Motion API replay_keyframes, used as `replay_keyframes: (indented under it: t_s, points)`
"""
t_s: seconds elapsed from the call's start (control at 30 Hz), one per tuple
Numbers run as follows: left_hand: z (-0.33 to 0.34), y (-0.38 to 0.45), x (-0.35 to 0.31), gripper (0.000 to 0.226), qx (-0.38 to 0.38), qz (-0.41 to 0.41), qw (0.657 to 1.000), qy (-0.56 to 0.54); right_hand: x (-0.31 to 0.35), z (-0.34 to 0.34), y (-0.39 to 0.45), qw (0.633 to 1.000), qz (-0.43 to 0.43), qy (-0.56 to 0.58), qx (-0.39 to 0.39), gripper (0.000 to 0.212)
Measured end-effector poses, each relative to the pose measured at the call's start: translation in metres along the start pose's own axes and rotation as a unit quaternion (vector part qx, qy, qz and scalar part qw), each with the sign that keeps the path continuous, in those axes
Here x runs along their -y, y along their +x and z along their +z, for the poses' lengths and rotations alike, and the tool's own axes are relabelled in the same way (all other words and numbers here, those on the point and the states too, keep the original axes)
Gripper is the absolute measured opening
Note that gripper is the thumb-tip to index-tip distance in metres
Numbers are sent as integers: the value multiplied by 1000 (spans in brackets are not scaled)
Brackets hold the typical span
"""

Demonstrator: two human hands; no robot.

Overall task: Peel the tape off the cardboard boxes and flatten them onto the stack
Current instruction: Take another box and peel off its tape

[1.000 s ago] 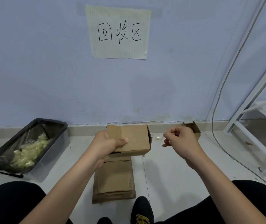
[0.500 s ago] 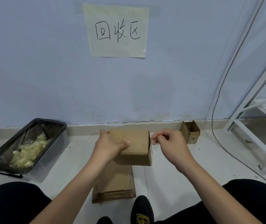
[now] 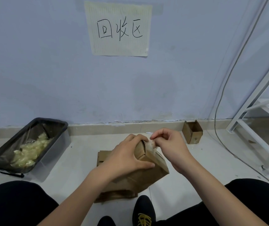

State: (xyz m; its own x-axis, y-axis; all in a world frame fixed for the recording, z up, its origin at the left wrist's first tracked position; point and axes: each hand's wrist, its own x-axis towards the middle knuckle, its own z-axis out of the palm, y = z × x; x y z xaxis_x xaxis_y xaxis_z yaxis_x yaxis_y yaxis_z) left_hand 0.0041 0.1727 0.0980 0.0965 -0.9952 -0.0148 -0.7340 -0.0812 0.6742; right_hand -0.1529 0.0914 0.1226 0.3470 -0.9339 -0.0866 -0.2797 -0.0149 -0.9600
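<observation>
Box (image 3: 148, 167) held tilted above flattened stack (image 3: 104, 158), landmark. Left hand (image 3: 127, 158) wraps box, fingers curled over far edge, thumb pressed on side. Right hand (image 3: 171, 144) pinches tape wad (image 3: 151, 144) at box top corner. Advice: brace box firm, pull tape low along seam. Tape clear, remaining length hard to see; stack mostly hidden under box.

i see matt brown cardboard on the box (image 3: 148, 170), crinkled glossy clear tape (image 3: 151, 145) at its corner, a shiny plastic-lined black bin (image 3: 53, 147), smooth pale floor tiles (image 3: 81, 154), lined paper sign (image 3: 119, 28).
</observation>
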Motion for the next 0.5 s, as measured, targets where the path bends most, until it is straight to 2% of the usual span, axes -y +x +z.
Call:
replay_keyframes:
  t_s: [0.1,0.27,0.43,0.5]
  points:
    - [-1,0,0,72,-22,-3,1000,-2,1,-4,3,999,-3,-28,-28,32]
    - [-9,-2,3,60,-39,8,999,-28,1,-20,8,994,-28,-81,-61,41]
    - [-18,-1,12,49,-51,-4,998,-33,6,-29,5,968,-78,-237,26,56]
    - [-20,-2,17,47,-54,-7,998,-32,6,-32,3,966,-76,-235,74,54]
